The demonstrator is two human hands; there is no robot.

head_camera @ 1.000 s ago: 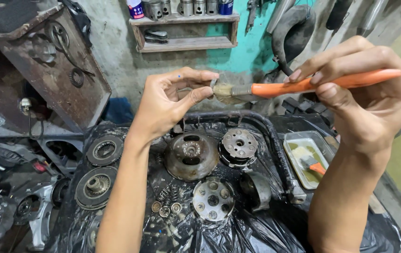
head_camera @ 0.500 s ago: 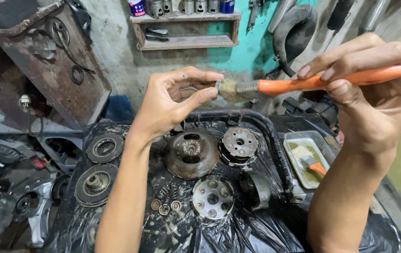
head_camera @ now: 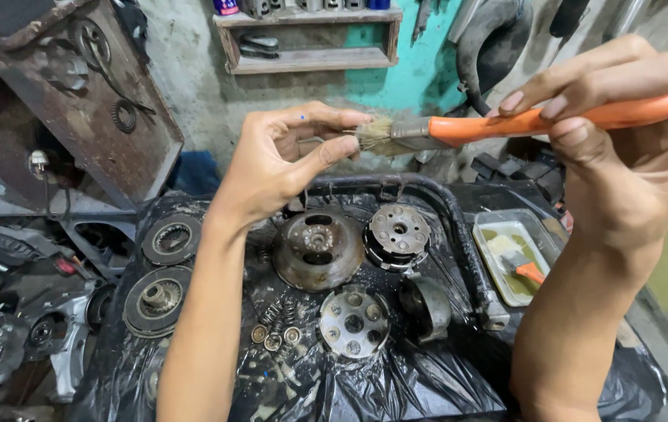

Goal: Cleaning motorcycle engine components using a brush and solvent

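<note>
The brush (head_camera: 506, 125), with an orange handle and worn bristles, is lying level near the top of the view, its bristles pointing toward nine o'clock and touching the fingertips of the left hand (head_camera: 279, 160). The right hand (head_camera: 631, 156) is gripping the handle, fingers curled over it and thumb pressing underneath. The left hand's thumb and forefinger are pinching together at the bristle tips; whatever small part sits between them is too hidden to tell. At six o'clock from the hands, a rusty drum (head_camera: 318, 248), a round clutch plate (head_camera: 400, 234) and small springs (head_camera: 275, 316) are resting on black plastic sheeting (head_camera: 396, 383). At four o'clock, a tray (head_camera: 489, 258) is holding murky liquid.
</note>
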